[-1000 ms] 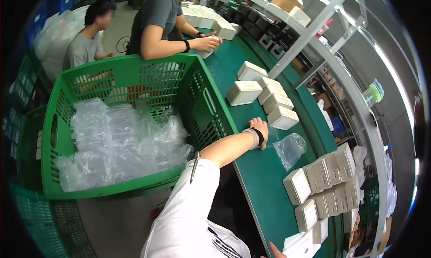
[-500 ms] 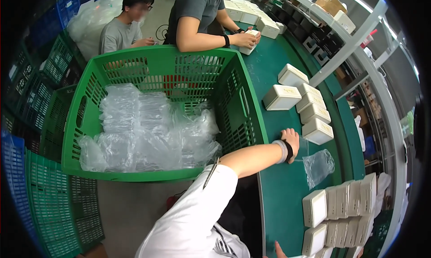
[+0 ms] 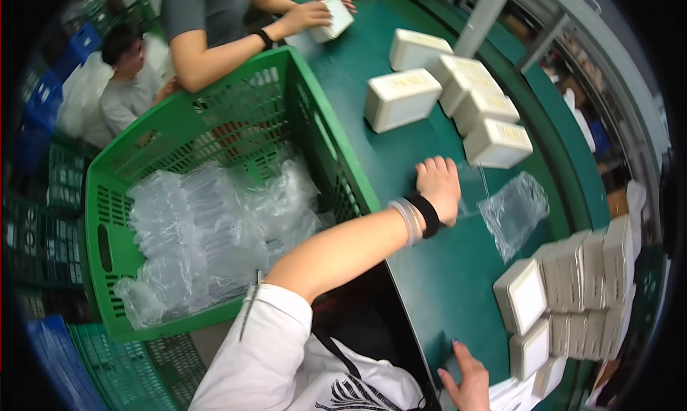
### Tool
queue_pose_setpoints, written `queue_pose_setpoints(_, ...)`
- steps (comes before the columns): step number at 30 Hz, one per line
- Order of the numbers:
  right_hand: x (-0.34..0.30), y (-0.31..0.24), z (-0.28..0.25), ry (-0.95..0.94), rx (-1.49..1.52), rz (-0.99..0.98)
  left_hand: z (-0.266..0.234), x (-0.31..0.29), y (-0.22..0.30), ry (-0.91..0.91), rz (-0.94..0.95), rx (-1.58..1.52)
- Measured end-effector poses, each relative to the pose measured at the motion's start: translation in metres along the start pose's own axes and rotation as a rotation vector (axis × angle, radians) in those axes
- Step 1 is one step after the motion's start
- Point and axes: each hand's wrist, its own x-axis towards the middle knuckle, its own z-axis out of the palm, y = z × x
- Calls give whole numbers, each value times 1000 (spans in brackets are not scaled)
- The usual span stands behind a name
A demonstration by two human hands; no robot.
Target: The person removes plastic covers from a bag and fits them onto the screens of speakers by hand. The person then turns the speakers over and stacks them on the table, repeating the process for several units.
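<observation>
My left hand, a black band and clear rings at its wrist, lies palm down on the green table. Its fingers point away from me, slightly apart and foreshortened. Thin clear film shows beside and partly beneath this hand. Right of it lies a clear plastic bag, flat and wrinkled. My right hand is at the lower edge, thumb and forefinger apart, near stacked cream boxes. Nothing shows in its grasp. Beyond my left hand stand several cream boxes, the nearest a white-sided box.
A green crate at left holds a heap of clear plastic bags. Across the table, a co-worker's hands hold a cream box. Another person is behind the crate. Grey shelf posts rise at the far right.
The whole view has shifted and tilted, so crate and boxes sit elsewhere in the picture. More of my right hand shows at the lower edge. My left hand stays on the table by the bag.
</observation>
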Motion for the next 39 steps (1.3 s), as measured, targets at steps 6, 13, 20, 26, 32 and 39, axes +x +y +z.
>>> queue_pose_setpoints(6, -1, 4, 3, -4, -13, 54, -6, 1, 3, -104, 43, 2)
queue_pose_setpoints(13, -12, 9, 7, -27, 2, 39, -7, -2, -10, -99, 61, 9)
queue_pose_setpoints(20, -21, 17, 11, 13, -2, -1, -20, -4, -6, -131, 65, -39)
queue_pose_setpoints(26, -27, 19, 16, 81, 33, 48, -56, -2, 47, -161, 206, -204)
queue_pose_setpoints(32, -27, 16, 27, 96, 34, -6, 11, 34, 123, -19, 192, -190)
queue_pose_setpoints(39, -41, 18, 24, 56, 81, 10, 16, 14, 98, 185, 339, 31)
